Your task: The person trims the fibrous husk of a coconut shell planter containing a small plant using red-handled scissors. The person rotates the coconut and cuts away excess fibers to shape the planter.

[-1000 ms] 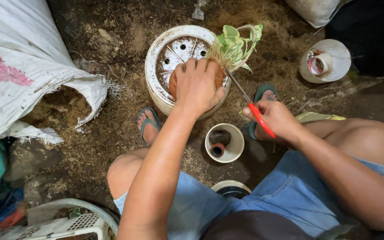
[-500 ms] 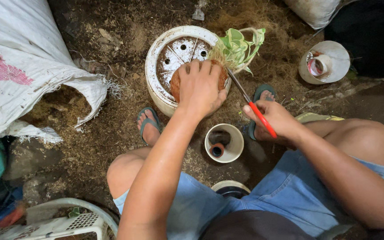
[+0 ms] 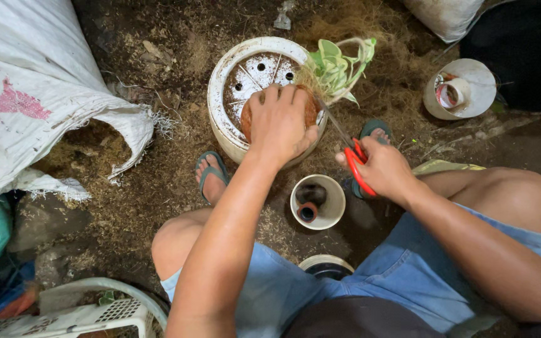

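Note:
A white upturned pot [image 3: 226,112] with holes in its base stands on the ground ahead of me. My left hand [image 3: 282,122] presses down on a small brown pot [image 3: 310,107] resting on it. From that small pot a plant with pale green leaves [image 3: 336,66] sticks out to the right. Red-handled scissors [image 3: 353,156] are in my right hand [image 3: 380,169], their blades pointing up toward the plant's base. A small white cup [image 3: 328,213] with dark bits inside sits between my feet.
A large white woven sack [image 3: 32,94] lies open at the left over fibrous soil. A white tub [image 3: 471,84] stands at the upper right beside a dark bag. A white plastic basket [image 3: 82,310] is at the lower left. My sandalled feet flank the pot.
My left hand has shifted slightly on the small brown pot and the plant's leaves have swung about. The scissors stay pointed at the plant's base.

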